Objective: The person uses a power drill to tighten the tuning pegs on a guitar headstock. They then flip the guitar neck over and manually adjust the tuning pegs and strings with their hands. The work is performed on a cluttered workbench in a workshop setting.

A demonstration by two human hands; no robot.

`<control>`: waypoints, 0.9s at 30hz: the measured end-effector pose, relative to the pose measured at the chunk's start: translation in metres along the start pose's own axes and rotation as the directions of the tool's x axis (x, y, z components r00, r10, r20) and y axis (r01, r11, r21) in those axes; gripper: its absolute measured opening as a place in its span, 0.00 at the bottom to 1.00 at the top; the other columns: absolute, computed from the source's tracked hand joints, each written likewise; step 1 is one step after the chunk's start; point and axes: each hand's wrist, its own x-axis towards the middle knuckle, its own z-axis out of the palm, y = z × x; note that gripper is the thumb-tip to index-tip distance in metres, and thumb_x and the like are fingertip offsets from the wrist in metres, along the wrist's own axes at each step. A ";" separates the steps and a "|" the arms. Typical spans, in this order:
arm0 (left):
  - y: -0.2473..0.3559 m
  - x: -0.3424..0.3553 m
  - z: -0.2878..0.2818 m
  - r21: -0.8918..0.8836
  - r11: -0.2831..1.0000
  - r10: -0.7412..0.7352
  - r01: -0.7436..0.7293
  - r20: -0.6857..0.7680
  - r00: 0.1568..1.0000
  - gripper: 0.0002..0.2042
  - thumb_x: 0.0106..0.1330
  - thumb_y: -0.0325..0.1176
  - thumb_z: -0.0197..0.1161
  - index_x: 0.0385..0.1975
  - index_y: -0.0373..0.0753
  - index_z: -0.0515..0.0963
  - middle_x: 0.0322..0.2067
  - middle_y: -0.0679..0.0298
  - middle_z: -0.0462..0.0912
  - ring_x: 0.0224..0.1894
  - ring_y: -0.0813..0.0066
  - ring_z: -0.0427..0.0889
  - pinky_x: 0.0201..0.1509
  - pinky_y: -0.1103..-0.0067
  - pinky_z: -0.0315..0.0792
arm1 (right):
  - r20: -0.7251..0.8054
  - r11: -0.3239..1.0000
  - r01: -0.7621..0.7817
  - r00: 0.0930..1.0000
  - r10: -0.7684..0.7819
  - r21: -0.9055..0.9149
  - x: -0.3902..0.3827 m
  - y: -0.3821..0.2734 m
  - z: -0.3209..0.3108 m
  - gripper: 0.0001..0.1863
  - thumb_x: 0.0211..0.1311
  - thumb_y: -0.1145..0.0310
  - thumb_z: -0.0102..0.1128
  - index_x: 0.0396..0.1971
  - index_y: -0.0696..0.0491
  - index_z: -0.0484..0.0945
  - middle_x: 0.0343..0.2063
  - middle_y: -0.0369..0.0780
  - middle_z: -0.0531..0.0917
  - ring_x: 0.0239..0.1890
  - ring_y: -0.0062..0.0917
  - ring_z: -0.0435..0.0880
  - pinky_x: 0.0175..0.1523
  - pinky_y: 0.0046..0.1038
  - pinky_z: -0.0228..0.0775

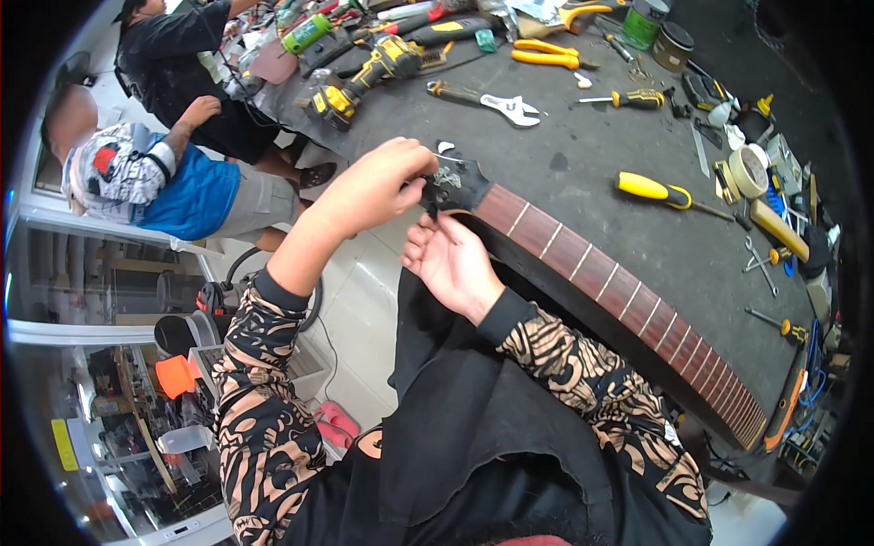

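Note:
A guitar neck [592,264] with a dark reddish-brown fretboard and pale frets runs from the middle of the view to the lower right. Its black headstock [464,185], with a light decoration, points left past the table edge. My left hand [382,182] is closed at the headstock's far left end, fingertips bent over it. Just below, my right hand [458,264] is turned palm up, its fingers curled and its thumb against a small black part at the headstock's lower edge. Whatever lies between those right fingertips is too hidden to name.
On the dark worktable [546,155] lie an adjustable wrench [487,102], a yellow-handled screwdriver [655,189], orange pliers [546,55] and a yellow-black power drill [369,77]. A tape roll [748,171] stands among clutter at right. Two people are at the upper left.

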 end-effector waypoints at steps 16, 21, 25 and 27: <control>-0.007 0.004 -0.008 0.056 0.996 0.065 -0.071 0.103 0.993 0.07 0.63 0.22 0.67 0.40 0.35 0.80 0.38 0.55 0.81 0.49 0.50 0.81 0.56 0.61 0.77 | 0.036 1.000 -0.029 0.999 0.029 -0.004 -0.005 -0.004 0.012 0.20 0.90 0.49 0.38 0.44 0.48 0.73 0.34 0.36 0.76 0.39 0.29 0.77 0.53 0.34 0.70; -0.007 0.003 -0.009 0.058 0.996 0.068 -0.074 0.100 0.993 0.07 0.63 0.22 0.67 0.40 0.35 0.82 0.39 0.55 0.82 0.50 0.50 0.82 0.56 0.62 0.78 | 0.027 0.999 -0.035 0.999 0.036 -0.025 -0.005 -0.003 0.010 0.21 0.90 0.49 0.39 0.48 0.50 0.74 0.37 0.37 0.80 0.40 0.29 0.80 0.52 0.34 0.73; -0.008 0.001 -0.005 0.052 0.998 0.034 -0.038 0.075 0.997 0.06 0.62 0.22 0.67 0.39 0.34 0.81 0.38 0.55 0.82 0.47 0.51 0.83 0.53 0.62 0.79 | -0.021 0.999 -0.049 0.999 0.048 -0.021 -0.010 -0.008 0.023 0.20 0.90 0.50 0.37 0.48 0.49 0.74 0.34 0.35 0.77 0.38 0.27 0.77 0.52 0.33 0.72; -0.003 0.000 -0.003 0.044 0.999 -0.013 0.011 0.055 0.998 0.07 0.62 0.22 0.67 0.38 0.33 0.81 0.37 0.55 0.81 0.44 0.54 0.84 0.51 0.64 0.80 | -0.048 0.998 -0.049 0.998 0.048 -0.035 -0.012 -0.008 0.027 0.20 0.90 0.51 0.38 0.47 0.49 0.74 0.33 0.34 0.76 0.38 0.26 0.76 0.52 0.33 0.72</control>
